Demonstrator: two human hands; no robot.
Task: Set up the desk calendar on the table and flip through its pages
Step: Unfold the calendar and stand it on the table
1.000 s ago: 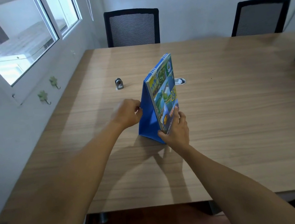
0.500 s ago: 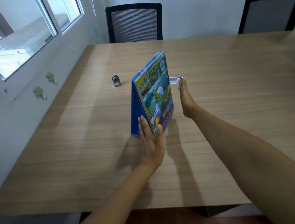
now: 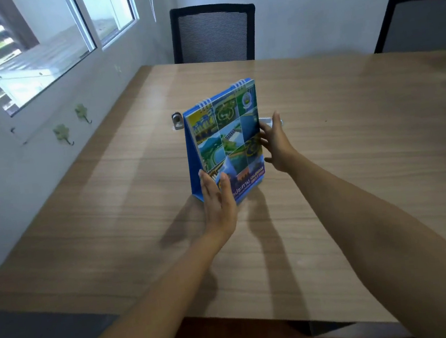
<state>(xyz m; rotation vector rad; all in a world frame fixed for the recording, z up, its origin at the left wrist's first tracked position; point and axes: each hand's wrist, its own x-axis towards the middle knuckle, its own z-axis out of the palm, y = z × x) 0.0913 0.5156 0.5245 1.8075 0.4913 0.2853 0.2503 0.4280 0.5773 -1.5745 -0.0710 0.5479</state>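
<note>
A blue desk calendar stands upright like a tent near the middle of a wooden desk, its photo-collage cover turned toward the camera and its white spiral rings along the top edge. The person's left hand is held flat and open, fingers together and pointing away, pressed against the calendar's lower left corner where the blue stand meets the cover. The right hand is open as well, fingers spread, its fingertips resting on the cover's right edge about halfway up; neither hand is closed around anything. Both bare forearms reach in from the bottom of the frame and throw soft shadows across the wood. Behind the calendar, a small dark and silver object sits on the desk just off its upper left corner, and a pale, flat object shows partly beside the right fingers; what either is cannot be told. Two black mesh-backed chairs stand at the far side of the desk, a window fills the wall to the left, and two small green hooks are fixed below it
</note>
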